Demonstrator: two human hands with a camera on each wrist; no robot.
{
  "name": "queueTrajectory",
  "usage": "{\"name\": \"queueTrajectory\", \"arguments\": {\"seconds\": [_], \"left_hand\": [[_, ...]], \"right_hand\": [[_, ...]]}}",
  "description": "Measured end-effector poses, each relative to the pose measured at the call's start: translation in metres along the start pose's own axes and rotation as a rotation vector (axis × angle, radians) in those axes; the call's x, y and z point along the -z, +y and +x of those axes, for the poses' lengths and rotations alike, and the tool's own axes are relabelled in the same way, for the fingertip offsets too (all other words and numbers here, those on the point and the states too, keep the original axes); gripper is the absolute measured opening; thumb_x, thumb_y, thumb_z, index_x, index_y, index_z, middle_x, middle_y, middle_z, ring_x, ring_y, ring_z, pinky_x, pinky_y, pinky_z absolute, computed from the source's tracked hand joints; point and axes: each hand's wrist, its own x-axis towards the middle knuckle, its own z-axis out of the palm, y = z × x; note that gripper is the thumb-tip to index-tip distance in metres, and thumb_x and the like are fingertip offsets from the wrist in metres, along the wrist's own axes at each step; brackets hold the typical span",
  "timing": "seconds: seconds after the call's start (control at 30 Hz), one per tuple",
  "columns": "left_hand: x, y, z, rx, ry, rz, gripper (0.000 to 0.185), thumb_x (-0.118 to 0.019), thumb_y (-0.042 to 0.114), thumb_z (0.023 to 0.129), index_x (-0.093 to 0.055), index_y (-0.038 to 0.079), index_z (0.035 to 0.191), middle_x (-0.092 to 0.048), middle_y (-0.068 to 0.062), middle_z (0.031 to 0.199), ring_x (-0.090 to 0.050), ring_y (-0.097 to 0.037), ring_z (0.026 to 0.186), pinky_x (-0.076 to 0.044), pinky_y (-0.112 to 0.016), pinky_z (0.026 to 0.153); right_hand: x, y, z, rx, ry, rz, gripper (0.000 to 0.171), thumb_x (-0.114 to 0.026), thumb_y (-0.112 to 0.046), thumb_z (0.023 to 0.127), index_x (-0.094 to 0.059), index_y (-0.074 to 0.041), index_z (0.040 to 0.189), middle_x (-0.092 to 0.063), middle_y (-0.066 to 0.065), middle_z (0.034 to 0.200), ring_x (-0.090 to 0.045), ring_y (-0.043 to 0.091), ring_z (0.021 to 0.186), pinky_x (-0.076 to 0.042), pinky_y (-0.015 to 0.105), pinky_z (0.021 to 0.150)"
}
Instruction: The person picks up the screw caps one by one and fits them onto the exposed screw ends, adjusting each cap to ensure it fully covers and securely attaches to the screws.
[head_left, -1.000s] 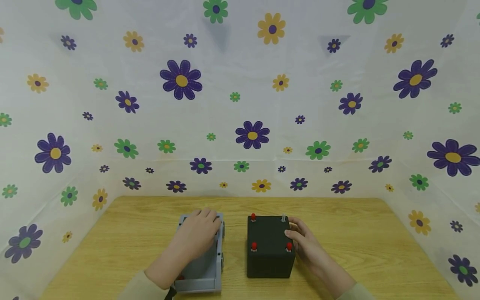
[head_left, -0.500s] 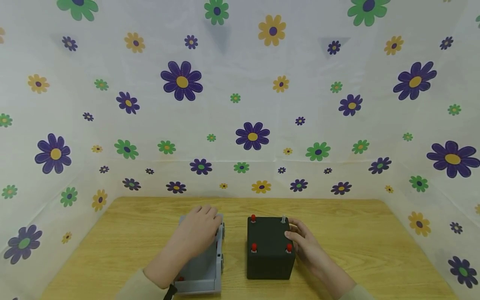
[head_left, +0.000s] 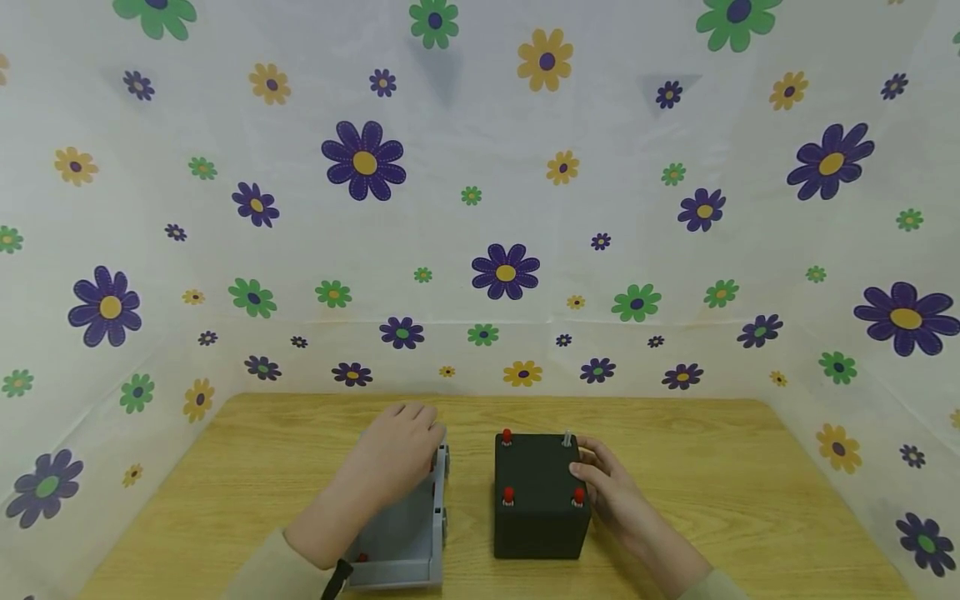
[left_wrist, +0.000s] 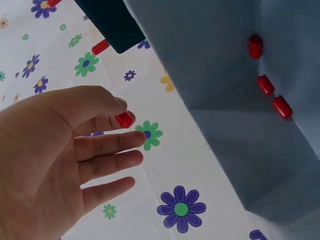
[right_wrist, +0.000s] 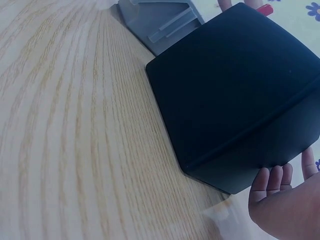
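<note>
The left hand pinches a small red peg between thumb and first finger; its other fingers lie straight. It hangs over the far end of the gray box, a smooth open bin with more red pegs inside. The right hand rests loosely against the black cube, at the cube's 3 o'clock side. The cube is dull and square, at 3 o'clock from the gray box. Both sit on a grainy wooden table.
</note>
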Motion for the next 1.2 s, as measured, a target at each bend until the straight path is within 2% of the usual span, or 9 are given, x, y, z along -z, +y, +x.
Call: {"name": "queueTrajectory", "arguments": {"seconds": [0.37,0.53,0.77,0.93,1.1,1.2], "left_hand": [[0.005,0.0,0.004,-0.033,0.089,0.038,0.007,-0.079,0.017,0.093,-0.075,0.013,0.097,-0.071,-0.002,0.098,-0.069,-0.019,0.097,-0.06,-0.035,0.091],[0.008,0.0,0.007,-0.044,0.084,0.042,0.012,-0.081,0.018,0.091,-0.075,0.013,0.099,-0.073,-0.002,0.102,-0.07,-0.02,0.103,-0.06,-0.036,0.096],[0.016,0.003,0.014,-0.048,0.074,0.045,0.008,-0.078,0.018,0.094,-0.074,0.013,0.1,-0.071,-0.002,0.101,-0.068,-0.021,0.1,-0.059,-0.036,0.094],[0.02,0.005,0.019,-0.058,0.053,0.05,0.011,-0.079,0.021,0.094,-0.073,0.014,0.1,-0.072,-0.003,0.103,-0.069,-0.021,0.103,-0.059,-0.036,0.098],[0.023,0.006,0.023,-0.068,0.044,0.057,0.014,-0.078,0.023,0.095,-0.074,0.014,0.104,-0.073,-0.003,0.108,-0.07,-0.021,0.107,-0.059,-0.036,0.101],[0.024,0.006,0.025,-0.075,0.059,0.07,0.011,-0.076,0.021,0.096,-0.074,0.014,0.103,-0.073,-0.003,0.106,-0.07,-0.021,0.106,-0.059,-0.035,0.099]], "right_hand": [[0.0,0.0,-0.001,-0.001,-0.012,0.001,0.052,-0.058,-0.019,0.106,-0.036,-0.01,0.152,-0.047,0.002,0.136,-0.055,0.012,0.117,-0.051,0.025,0.099],[0.0,0.0,-0.002,0.002,-0.013,-0.002,0.052,-0.058,-0.019,0.106,-0.036,-0.01,0.152,-0.047,0.002,0.136,-0.055,0.012,0.116,-0.051,0.025,0.099],[0.0,0.001,-0.001,-0.002,-0.009,0.001,0.052,-0.058,-0.019,0.106,-0.036,-0.01,0.153,-0.045,0.003,0.138,-0.054,0.013,0.117,-0.05,0.025,0.1],[-0.001,0.002,-0.001,-0.007,-0.006,-0.003,0.054,-0.058,-0.019,0.106,-0.035,-0.01,0.154,-0.044,0.005,0.141,-0.054,0.012,0.117,-0.05,0.025,0.1],[0.0,0.002,0.0,0.001,-0.008,0.005,0.052,-0.058,-0.019,0.106,-0.036,-0.01,0.152,-0.046,0.002,0.135,-0.055,0.012,0.115,-0.051,0.025,0.098],[0.0,0.001,0.0,0.004,0.0,0.007,0.051,-0.058,-0.019,0.106,-0.037,-0.01,0.152,-0.047,0.002,0.134,-0.055,0.013,0.114,-0.052,0.026,0.097]]}}
